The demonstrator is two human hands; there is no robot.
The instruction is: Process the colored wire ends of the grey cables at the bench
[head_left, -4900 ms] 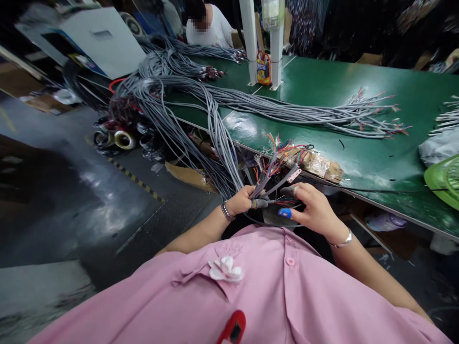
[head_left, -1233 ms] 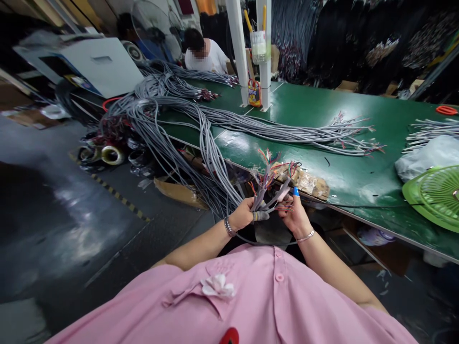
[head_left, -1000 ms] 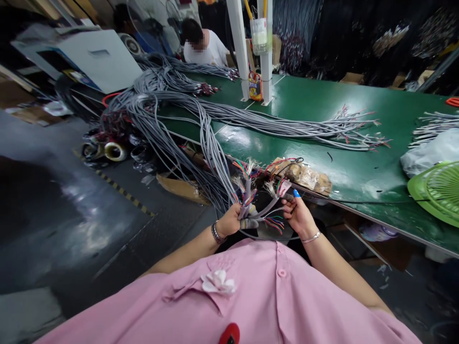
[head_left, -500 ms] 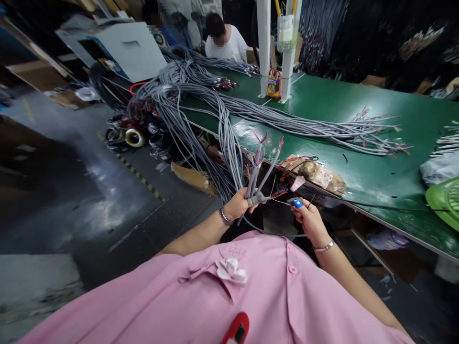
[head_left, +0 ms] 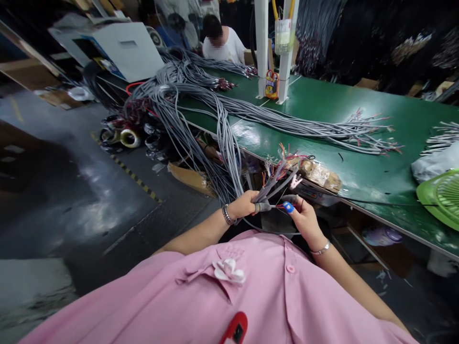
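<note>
Head view: left hand and right hand grip grey cables.

Grey cable ends fan up-right, stripped coloured wires showing, apparently bunched at one point.

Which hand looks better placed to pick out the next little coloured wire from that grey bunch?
Probably the right hand: its fingertips sit at the thin wires, while the left hand is closed around the grey cable ends.
</note>
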